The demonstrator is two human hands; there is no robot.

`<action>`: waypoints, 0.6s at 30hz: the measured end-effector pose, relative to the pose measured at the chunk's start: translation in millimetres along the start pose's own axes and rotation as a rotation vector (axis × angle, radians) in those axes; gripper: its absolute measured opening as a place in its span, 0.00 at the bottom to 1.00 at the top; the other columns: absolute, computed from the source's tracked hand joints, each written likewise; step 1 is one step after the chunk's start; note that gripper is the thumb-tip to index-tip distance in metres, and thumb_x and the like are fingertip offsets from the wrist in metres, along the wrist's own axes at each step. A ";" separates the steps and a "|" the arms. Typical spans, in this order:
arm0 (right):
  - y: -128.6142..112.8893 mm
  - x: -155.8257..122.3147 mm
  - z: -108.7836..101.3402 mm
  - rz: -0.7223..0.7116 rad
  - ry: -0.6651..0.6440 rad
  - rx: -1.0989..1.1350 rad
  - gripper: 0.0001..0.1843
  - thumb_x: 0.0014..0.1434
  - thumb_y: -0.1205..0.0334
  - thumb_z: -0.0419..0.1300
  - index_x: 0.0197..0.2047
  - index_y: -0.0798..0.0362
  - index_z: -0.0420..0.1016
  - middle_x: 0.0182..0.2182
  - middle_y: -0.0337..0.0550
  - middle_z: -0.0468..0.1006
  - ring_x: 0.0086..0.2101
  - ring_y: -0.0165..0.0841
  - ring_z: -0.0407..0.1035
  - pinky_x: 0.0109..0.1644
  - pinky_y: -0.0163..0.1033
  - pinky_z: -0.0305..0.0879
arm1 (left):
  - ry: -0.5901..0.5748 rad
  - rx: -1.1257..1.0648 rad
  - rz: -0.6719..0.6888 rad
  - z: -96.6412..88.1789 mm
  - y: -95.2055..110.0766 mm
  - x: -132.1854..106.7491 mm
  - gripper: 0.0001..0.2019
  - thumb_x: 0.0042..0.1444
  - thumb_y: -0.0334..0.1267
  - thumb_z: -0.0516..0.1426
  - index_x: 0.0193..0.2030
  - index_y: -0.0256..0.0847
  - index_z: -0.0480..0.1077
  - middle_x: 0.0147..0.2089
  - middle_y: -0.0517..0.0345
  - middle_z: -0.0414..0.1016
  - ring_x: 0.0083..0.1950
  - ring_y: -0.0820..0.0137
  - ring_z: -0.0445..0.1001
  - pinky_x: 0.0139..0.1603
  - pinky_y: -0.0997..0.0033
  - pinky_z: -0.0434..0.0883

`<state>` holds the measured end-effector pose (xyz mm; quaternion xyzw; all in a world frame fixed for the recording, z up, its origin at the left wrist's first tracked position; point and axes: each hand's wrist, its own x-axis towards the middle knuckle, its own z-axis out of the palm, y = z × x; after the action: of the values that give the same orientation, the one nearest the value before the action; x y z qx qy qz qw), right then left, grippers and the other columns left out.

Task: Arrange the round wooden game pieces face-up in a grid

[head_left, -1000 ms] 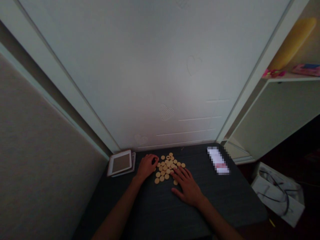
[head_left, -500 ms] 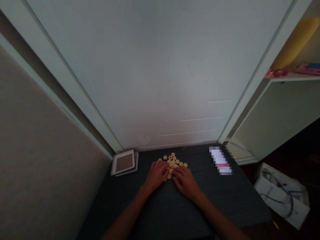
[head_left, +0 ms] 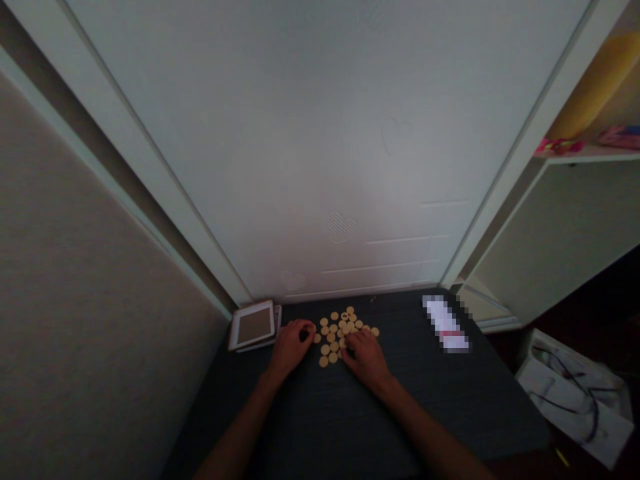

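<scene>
Several round wooden discs (head_left: 334,338) lie in a loose, partly overlapping spread on the dark table (head_left: 325,413). One disc near the back carries a dark mark (head_left: 345,316). My left hand (head_left: 289,348) is at the left edge of the spread, thumb and fingertips brought together in a ring. A disc (head_left: 317,339) lies right by those fingertips; whether something thin is pinched there I cannot make out. Over the right side of the spread rests my right hand (head_left: 369,359), fingers bent and touching discs, thumb apart from them. Some discs are hidden beneath it.
Two stacked framed trays or boxes (head_left: 255,325) sit at the table's back left. A blurred-out white object (head_left: 446,324) lies at the back right. A white panel (head_left: 310,147) with embossed hearts rises behind. A white bag (head_left: 575,393) stands on the floor at right.
My left hand has moved left, off the discs, and its fingers have come together. More discs now show between the hands, spread wider. My right hand stays over the right side. The view shifted slightly.
</scene>
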<state>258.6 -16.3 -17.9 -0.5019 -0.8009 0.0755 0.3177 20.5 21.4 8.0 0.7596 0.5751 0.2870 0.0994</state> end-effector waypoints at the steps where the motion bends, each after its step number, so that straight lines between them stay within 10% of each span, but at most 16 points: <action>1: -0.2 0.5 0.5 0.007 0.009 0.005 0.01 0.62 0.62 0.61 0.38 0.48 0.74 0.36 0.43 0.78 0.42 0.41 0.70 0.51 0.45 0.64 | 0.001 -0.004 -0.017 2.1 -3.6 0.7 0.07 0.62 0.39 0.56 0.43 0.44 0.76 0.42 0.54 0.82 0.44 0.61 0.79 0.48 0.61 0.73; 10: 60.7 10.2 -28.3 0.186 0.155 -0.012 0.07 0.62 0.64 0.60 0.44 0.51 0.75 0.39 0.46 0.80 0.43 0.42 0.70 0.50 0.44 0.64 | 0.003 -0.006 -0.031 19.9 -3.8 7.0 0.09 0.63 0.40 0.55 0.38 0.44 0.76 0.41 0.54 0.82 0.44 0.60 0.79 0.49 0.59 0.73; 18: 94.6 15.6 -32.0 0.228 0.130 -0.019 0.06 0.62 0.61 0.59 0.37 0.50 0.77 0.33 0.44 0.80 0.38 0.41 0.72 0.46 0.44 0.65 | -0.062 -0.011 0.115 22.8 46.6 9.8 0.09 0.61 0.40 0.59 0.48 0.49 0.75 0.52 0.57 0.79 0.55 0.58 0.73 0.55 0.59 0.68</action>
<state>344.3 36.5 -27.6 -0.5964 -0.7171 0.0710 0.3537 72.7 19.7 15.0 0.7994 0.5256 0.2718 0.1046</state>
